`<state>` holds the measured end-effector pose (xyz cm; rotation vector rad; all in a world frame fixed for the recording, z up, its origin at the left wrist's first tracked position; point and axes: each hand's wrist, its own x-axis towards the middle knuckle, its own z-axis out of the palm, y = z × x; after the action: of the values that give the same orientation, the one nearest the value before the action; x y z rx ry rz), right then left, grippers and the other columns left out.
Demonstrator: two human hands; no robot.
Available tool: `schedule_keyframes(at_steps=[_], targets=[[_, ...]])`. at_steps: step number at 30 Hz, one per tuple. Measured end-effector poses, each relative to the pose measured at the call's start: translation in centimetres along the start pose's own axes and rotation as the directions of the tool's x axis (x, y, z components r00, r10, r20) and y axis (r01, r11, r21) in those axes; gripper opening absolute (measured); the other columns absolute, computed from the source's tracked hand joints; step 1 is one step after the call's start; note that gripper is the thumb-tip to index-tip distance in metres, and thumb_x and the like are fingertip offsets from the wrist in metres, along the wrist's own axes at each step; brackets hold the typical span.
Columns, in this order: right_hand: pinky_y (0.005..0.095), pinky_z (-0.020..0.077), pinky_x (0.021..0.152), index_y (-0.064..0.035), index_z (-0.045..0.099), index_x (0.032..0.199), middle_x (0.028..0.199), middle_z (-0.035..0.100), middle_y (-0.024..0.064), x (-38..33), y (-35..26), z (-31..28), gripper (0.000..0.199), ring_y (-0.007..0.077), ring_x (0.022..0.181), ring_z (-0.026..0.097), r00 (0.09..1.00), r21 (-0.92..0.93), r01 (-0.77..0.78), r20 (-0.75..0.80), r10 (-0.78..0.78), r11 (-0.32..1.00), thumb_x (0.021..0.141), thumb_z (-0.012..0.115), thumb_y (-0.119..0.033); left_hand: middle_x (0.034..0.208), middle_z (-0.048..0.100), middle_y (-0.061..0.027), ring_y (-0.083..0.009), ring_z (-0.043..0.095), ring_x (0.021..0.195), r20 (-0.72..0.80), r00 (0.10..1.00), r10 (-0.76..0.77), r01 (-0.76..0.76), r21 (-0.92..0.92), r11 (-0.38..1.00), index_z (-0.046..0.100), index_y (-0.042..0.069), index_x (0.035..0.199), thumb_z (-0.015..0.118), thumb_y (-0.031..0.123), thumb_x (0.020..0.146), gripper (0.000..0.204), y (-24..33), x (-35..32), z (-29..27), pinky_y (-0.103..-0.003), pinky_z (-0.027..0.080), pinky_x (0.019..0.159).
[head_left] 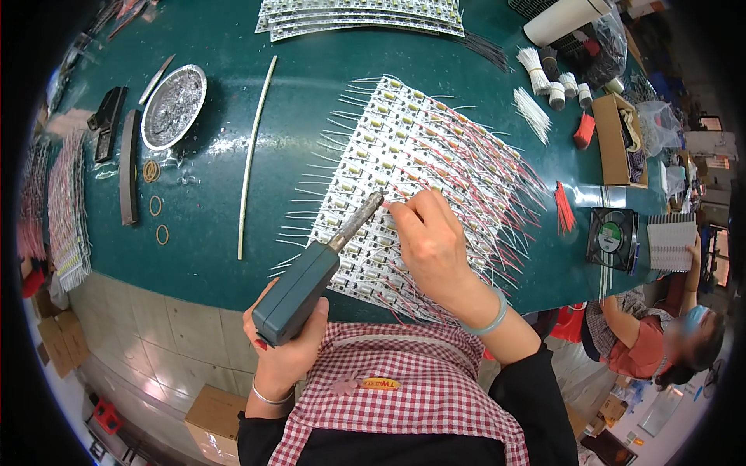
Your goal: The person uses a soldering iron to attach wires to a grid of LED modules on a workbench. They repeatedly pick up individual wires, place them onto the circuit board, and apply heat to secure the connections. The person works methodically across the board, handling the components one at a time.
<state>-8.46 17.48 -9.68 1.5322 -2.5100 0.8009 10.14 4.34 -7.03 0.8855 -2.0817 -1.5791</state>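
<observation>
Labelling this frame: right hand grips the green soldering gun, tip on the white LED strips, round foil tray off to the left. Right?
Wrong hand. The head view shows the left hand gripping the soldering gun; the right hand rests on the LED strips. The foil tray is to the left.

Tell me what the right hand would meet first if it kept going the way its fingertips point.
The right hand points up-left; its fingertips sit almost at the soldering iron's tip, held by the left hand, above the white LED strips. Probably that tip first, though depth is unclear.
</observation>
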Motion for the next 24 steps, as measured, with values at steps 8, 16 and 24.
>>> schedule_keyframes(at_steps=[8,16,24], targets=[[0.0357,0.0461,0.062,0.0043,0.066,0.094,0.081,0.049,0.0105,-0.1,0.0,0.1,0.026,0.0264,0.076,0.052,1.000,-0.022,-0.010,-0.025,0.009,1.000,0.068,0.064,0.006,0.082,0.068,-0.0040,-0.0075,0.057,0.059,-0.048,0.999,-0.009,0.005,-0.079,0.997,0.069,-0.004,0.098,0.078,-0.002,0.076,0.024,-1.2,-0.5,0.0,-0.022,0.044,0.052],[0.0355,0.0438,0.059,0.0003,0.067,0.091,0.076,0.048,0.0084,-0.1,-1.2,-2.9,0.019,0.0248,0.072,0.052,0.997,-0.045,-0.041,-0.063,0.038,0.998,0.072,0.067,0.003,0.075,0.067,-0.0032,-0.0091,0.059,0.062,-0.137,0.981,-0.139,0.131,-0.066,0.989,0.071,-0.002,0.090,0.079,0.001,0.074,0.018,-1.1,-1.2,-0.4,-0.025,0.049,0.059],[0.0358,0.0466,0.062,0.0012,0.067,0.094,0.081,0.053,0.0088,-0.8,-1.2,-1.7,0.021,0.0258,0.075,0.055,0.998,0.065,-0.041,-0.034,0.043,0.997,0.073,0.065,0.006,0.077,0.070,-0.0056,-0.0096,0.061,0.064,-0.169,0.986,-0.011,0.002,-0.054,0.999,0.071,-0.003,0.091,0.079,0.002,0.074,0.019,-1.3,-1.4,-0.3,-0.025,0.049,0.059]])
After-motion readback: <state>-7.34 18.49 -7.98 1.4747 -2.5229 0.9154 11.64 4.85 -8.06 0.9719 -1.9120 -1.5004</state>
